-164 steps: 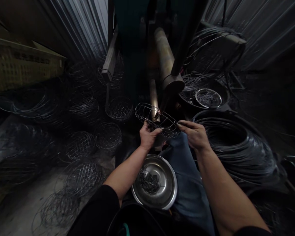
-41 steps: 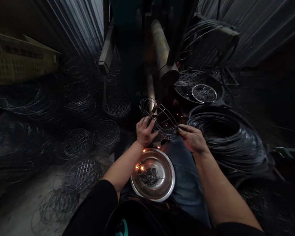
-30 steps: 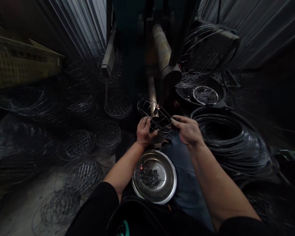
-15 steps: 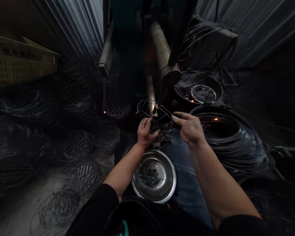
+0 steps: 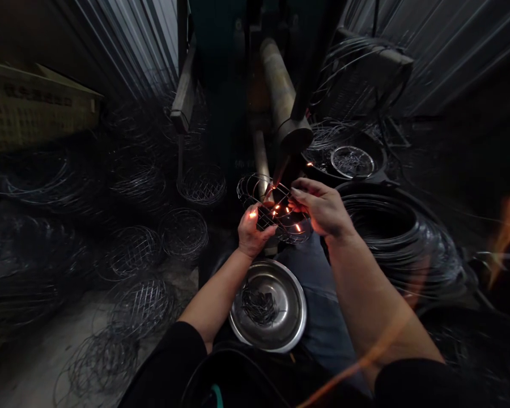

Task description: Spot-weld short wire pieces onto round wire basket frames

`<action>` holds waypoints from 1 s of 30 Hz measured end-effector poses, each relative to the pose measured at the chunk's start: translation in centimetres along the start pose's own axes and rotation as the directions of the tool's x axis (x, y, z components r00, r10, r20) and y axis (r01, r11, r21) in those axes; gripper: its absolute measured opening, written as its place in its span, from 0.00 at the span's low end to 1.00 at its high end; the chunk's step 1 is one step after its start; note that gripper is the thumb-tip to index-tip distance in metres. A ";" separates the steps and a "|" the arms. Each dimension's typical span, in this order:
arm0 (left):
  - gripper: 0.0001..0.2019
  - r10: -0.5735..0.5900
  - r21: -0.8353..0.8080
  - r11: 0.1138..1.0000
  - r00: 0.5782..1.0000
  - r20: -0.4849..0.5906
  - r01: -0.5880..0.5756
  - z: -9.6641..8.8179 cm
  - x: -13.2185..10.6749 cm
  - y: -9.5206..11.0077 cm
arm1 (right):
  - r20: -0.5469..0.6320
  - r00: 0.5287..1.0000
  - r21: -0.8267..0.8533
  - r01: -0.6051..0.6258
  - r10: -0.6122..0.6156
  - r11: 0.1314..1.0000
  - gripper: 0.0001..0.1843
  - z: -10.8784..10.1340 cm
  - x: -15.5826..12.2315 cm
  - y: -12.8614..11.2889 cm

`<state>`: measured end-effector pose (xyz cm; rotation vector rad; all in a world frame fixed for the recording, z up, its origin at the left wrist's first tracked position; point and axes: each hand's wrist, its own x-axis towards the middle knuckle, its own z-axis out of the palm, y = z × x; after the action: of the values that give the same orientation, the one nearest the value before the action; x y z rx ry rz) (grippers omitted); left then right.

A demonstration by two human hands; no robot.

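Note:
A round wire rack of thin crossed rods is held between the electrodes of a spot welder. Orange sparks fly from the contact point. My left hand grips the near left side of the rack between thumb and fingers. Closed near the rack's right side is my right hand; its fingertips are pinched, and whatever lies between them is too small and dark to make out. Below, a steel bowl rests at my lap with a bunch of short wire pieces in it.
Several finished-looking wire racks lie on the floor at left. A large coil of wire sits at right, behind it a dark pan with a small dish of wire bits. A yellow crate stands far left.
The welder's upper electrode now touches the rack, and sparks burst out toward the right. My right hand has shifted slightly up and left; the short rod seen at its fingertips no longer shows clearly.

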<state>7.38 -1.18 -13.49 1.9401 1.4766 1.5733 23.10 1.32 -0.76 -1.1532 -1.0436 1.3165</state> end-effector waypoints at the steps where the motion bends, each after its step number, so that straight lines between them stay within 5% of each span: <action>1: 0.32 0.006 -0.018 1.000 1.000 -0.012 -0.007 -0.1 0.0 0.2 | 0.016 1.000 -0.006 -0.006 0.006 1.000 0.19 -0.9 -0.5 0.3; 6: 0.31 -0.061 -0.044 0.997 0.998 -0.001 0.061 0.0 -0.1 1.0 | -0.011 0.999 -0.033 -0.051 0.051 0.998 0.20 -3.8 -2.4 1.9; 12: 0.34 -0.240 -0.087 0.967 0.971 0.002 0.239 0.4 0.0 0.6 | 0.007 1.000 -0.040 -0.025 0.026 0.999 0.21 -1.2 -0.8 0.8; 21: 0.32 -0.351 -0.231 0.912 0.936 -0.007 0.340 0.8 0.6 0.3 | -0.044 0.999 -0.071 -0.006 0.003 0.997 0.20 1.0 1.3 0.2; 26: 0.32 -0.401 -0.252 0.885 0.916 0.016 0.392 1.2 0.2 0.3 | 0.015 1.000 -0.042 0.009 -0.008 0.999 0.17 -1.2 0.0 0.9; 30: 0.35 -0.404 -0.275 0.881 0.915 -0.015 0.384 1.4 0.0 0.0 | -0.046 0.998 0.001 -0.048 0.048 0.999 0.20 -3.2 -1.2 2.1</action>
<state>8.57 -0.62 -14.00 1.3435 1.4794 1.5666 25.92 -0.10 -3.20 -1.2093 -0.9884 1.3212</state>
